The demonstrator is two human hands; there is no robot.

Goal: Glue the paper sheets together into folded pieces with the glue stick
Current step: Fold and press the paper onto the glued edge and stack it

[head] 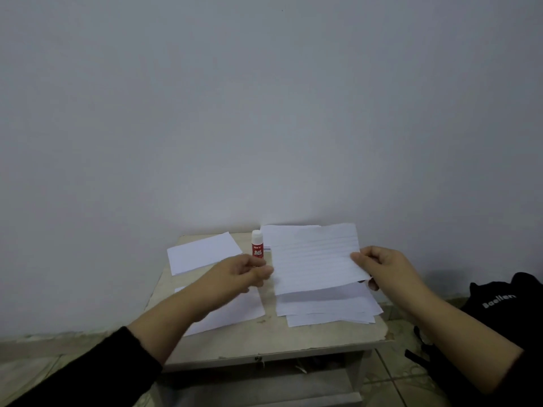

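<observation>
The right hand [382,267] pinches a creased white sheet [316,257] by its right edge, thumb on top and fingers curled underneath, and the sheet is lifted off the pile with its near edge clear of the papers below. Faint horizontal fold lines run across it. Beneath it lies a loose stack of white sheets [329,308], fanned out over the right half of the tabletop [293,337].

The left hand [241,273] hovers just left of the held sheet, its fingers loosely curled with the tips drawn toward the thumb; there is some motion blur there, and I cannot tell whether it has anything pinched between them. It sits directly in front of the glue stick [257,245], which stands upright near the back of the tabletop, white cap on, red label facing us, between the two paper groups.

At the back left lies a folded paper piece [202,254], flat and slightly askew. Another white sheet [235,314] lies under the left forearm, at the front left.

On the tiled floor at the right, a black bag [505,306] with white lettering rests beside the small stand. Both forearms show dark sleeves pushed back.
</observation>
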